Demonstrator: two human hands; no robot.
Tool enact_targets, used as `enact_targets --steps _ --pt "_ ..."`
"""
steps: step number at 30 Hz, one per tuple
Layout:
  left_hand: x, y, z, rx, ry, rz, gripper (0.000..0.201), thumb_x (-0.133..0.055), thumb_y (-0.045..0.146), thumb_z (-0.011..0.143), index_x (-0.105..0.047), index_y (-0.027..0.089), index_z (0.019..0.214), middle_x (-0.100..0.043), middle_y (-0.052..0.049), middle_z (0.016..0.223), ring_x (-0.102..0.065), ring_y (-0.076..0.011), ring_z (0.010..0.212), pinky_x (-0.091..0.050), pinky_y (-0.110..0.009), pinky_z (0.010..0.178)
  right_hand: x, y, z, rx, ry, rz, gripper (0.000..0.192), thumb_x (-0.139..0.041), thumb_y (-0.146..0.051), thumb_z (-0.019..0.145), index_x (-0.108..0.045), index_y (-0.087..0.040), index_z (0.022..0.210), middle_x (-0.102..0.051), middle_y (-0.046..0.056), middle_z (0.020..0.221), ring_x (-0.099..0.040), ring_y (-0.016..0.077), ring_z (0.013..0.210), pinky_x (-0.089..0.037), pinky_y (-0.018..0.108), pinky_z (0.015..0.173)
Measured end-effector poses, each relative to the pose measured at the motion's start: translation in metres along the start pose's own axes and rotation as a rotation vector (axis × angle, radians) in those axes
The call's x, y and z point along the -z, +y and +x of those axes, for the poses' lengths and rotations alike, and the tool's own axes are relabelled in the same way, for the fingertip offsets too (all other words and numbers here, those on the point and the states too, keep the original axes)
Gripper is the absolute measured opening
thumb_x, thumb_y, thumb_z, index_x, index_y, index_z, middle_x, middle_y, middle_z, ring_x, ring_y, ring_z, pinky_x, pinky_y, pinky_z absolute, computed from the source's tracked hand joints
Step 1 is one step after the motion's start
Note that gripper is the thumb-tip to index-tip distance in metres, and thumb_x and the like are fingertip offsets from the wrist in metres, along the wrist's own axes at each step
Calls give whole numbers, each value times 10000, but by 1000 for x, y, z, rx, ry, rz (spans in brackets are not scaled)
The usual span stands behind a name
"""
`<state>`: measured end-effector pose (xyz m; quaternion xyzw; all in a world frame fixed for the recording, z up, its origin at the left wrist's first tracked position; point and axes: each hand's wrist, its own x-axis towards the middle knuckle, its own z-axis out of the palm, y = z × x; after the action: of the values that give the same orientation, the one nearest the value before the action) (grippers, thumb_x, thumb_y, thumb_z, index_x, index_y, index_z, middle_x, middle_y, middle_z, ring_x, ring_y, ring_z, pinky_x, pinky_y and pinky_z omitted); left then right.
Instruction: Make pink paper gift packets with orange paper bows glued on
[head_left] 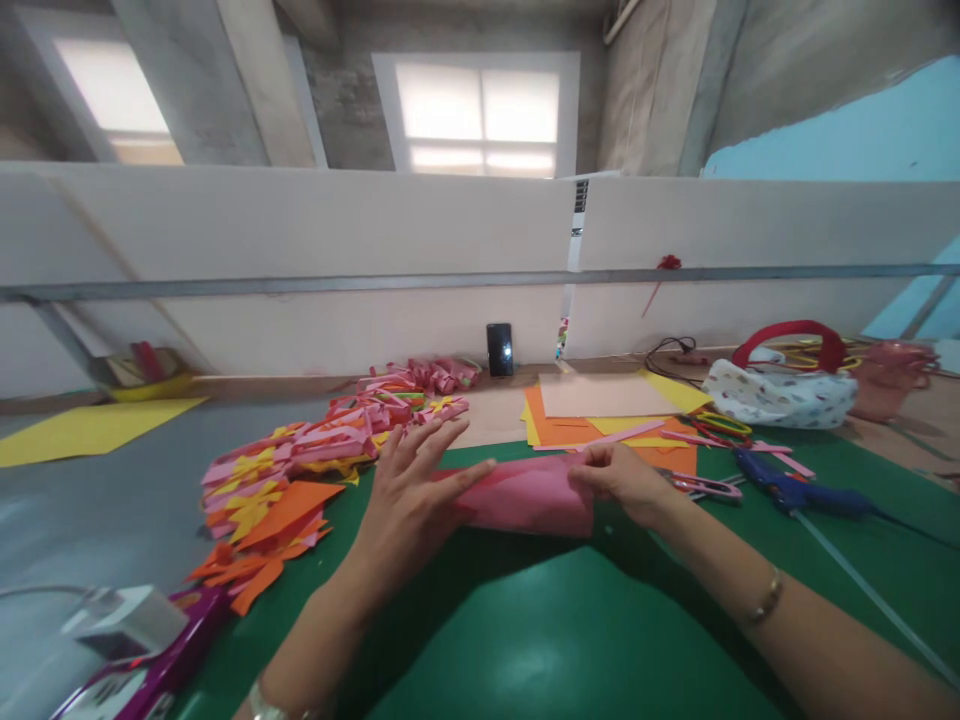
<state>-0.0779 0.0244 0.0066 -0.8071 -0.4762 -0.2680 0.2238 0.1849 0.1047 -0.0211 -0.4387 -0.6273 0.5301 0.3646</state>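
The right hand [621, 482] is pinching pink paper [529, 500] at two o'clock, the left hand [411, 495] spreading open at nine, apparently folding, next requiring aligned edges.

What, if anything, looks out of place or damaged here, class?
Perhaps the red ornament: it sits alone at the rail, above and apart from the paper pile. The orange scraps lie jumbled, probably just work clutter. The pink paper shows no obvious tear.
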Motion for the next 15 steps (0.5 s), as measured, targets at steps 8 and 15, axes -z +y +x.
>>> enact_targets --steps 8,15 --pt "0 20 6 -62 80 27 139 -571 232 802 -683 259 723 -496 -47 1302 -307 -276 1291 -256 -512 1056 7 5 2 -48 -40 49 310 -687 -409 641 -531 -157 554 -521 -30 495 -423 54 420 -326 171 385" --pt "8 54 -16 -61 -272 92 173 -505 106 795 -641 189 729 -665 -92 996 -580 -250 949 -454 -409 823 7 8 3 -88 18 -44 303 -621 -369 729 -524 -160 533 -531 -17 451 -481 63 379 -407 174 391"
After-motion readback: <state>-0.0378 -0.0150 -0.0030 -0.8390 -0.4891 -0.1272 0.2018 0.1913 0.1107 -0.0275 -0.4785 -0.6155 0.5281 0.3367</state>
